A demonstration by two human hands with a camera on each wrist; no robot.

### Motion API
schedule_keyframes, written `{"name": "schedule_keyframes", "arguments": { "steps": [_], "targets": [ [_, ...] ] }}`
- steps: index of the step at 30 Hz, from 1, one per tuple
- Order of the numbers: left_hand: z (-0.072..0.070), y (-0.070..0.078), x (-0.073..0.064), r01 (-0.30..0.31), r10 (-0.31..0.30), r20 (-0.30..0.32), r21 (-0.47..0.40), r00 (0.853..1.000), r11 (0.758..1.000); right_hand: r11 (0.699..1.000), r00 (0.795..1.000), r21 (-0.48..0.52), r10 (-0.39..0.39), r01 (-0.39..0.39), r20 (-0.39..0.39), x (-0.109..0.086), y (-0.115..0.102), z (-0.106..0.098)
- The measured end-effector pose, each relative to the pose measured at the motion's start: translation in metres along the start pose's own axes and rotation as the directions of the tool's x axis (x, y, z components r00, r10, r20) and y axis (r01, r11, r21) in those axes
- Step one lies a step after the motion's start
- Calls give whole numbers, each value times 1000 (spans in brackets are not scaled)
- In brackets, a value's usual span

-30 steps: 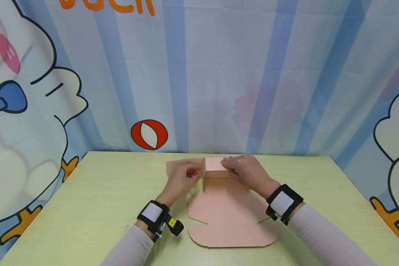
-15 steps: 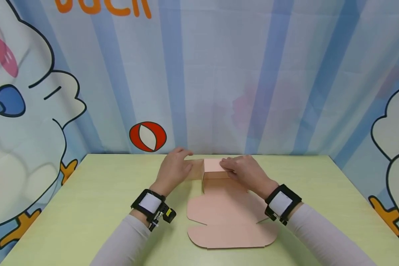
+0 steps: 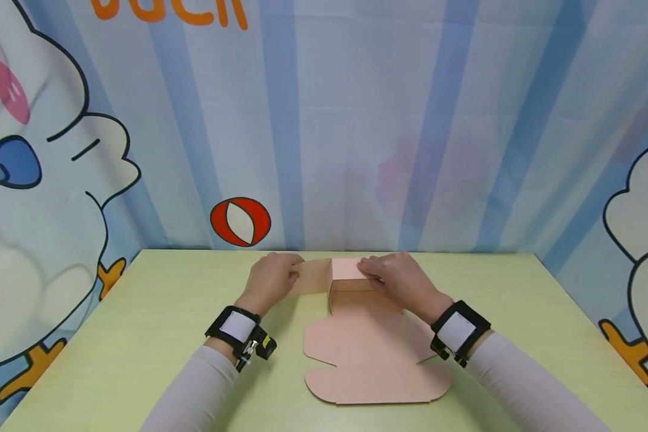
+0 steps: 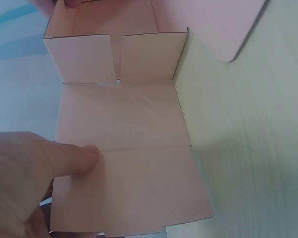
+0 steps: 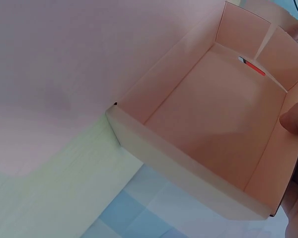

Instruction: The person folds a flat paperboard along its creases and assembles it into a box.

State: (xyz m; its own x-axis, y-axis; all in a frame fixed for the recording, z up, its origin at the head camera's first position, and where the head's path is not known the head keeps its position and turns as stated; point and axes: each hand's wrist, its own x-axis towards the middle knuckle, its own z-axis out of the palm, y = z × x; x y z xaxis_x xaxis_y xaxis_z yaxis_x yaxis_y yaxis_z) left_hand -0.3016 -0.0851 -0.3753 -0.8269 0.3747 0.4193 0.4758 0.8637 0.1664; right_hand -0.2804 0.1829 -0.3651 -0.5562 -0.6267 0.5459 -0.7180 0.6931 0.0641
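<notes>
A partly folded pink cardboard box [image 3: 367,339] stands on its side at the table's far middle, its long lid panel lying flat toward me. My left hand [image 3: 270,279] pinches the outer end of a side flap [image 3: 312,277] that sticks out to the left. In the left wrist view the thumb [image 4: 82,157] lies on the flap's inner face near its crease, with fingers behind. My right hand [image 3: 405,279] grips the box's upper wall. In the right wrist view its thumb [image 5: 294,119] presses inside that wall; the box's opposite end [image 5: 184,171] is folded up.
The pale green-yellow table [image 3: 140,336] carries the box, with its back edge just behind. A blue striped curtain [image 3: 351,132] with cartoon ducks hangs beyond that edge. The lid's rounded front flap [image 3: 378,384] lies nearest me.
My left hand has shifted left from beside the box, lifted over the side flap, and come down to pinch its outer end. The right hand and the box have hardly moved.
</notes>
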Motion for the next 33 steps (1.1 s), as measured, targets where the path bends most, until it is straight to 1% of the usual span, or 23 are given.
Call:
{"name": "schedule_keyframes", "arguments": {
  "steps": [2,5,12,16,20,26,33],
  "targets": [
    [0,0,1,-9,9,-4,-22,1000,1000,1000,1000,2,1,-1,-3,0,0,0],
    [0,1,1,-11,12,12,-51,1000,999,1000,1000,-2,2,-2,-11,-1,0,0],
    [-4,4,-1,9,-1,88,-88,996,996,1000,1000,15,-4,4,-17,-1,-1,1],
    [-8,10,-3,-12,29,117,-144,993,990,1000,1000,7,-4,4,-20,-1,-1,0],
    [-12,18,-5,-23,50,140,-190,989,982,1000,1000,1,-5,5,-20,0,-2,0],
    [-12,31,-6,-43,73,146,-196,987,980,1000,1000,-17,2,-2,-16,1,-3,0],
    [-12,43,-7,-21,51,162,-181,985,983,1000,1000,-23,8,-8,-11,1,-2,2]
  ]
}}
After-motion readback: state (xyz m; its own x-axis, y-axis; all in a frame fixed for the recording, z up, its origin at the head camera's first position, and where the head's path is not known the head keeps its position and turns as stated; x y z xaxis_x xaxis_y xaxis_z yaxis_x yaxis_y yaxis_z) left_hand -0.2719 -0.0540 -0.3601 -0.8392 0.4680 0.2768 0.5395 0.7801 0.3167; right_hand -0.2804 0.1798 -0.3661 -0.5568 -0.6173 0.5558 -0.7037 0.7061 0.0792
